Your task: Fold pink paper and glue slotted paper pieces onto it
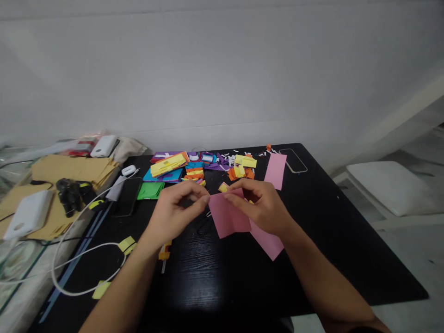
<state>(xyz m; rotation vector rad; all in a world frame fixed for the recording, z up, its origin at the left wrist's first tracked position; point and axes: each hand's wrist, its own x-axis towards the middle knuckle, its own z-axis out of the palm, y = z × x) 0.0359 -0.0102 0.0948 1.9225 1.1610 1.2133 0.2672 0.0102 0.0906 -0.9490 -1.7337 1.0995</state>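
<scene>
A piece of pink paper (229, 217) hangs between my hands over the middle of the black table. My left hand (182, 206) pinches its upper left corner between thumb and forefinger. My right hand (260, 201) grips the same paper along its upper edge, thumb in front. Beneath the right hand, a second pink sheet (268, 243) lies on the table, partly covered. Another pink strip (275, 171) rests farther back on the right. Behind the hands, a small yellow piece (224, 187) shows between them. Dark scissors seem to lie under the left hand, mostly hidden.
Stacked yellow strips (169, 165), green paper (151, 190) and orange scraps (243, 173) lie along the back. A phone (127, 196) sits at left near a looped white cable (53, 266). A clear phone case (293, 161) is at back right. Brown envelopes (72, 170) lie far left.
</scene>
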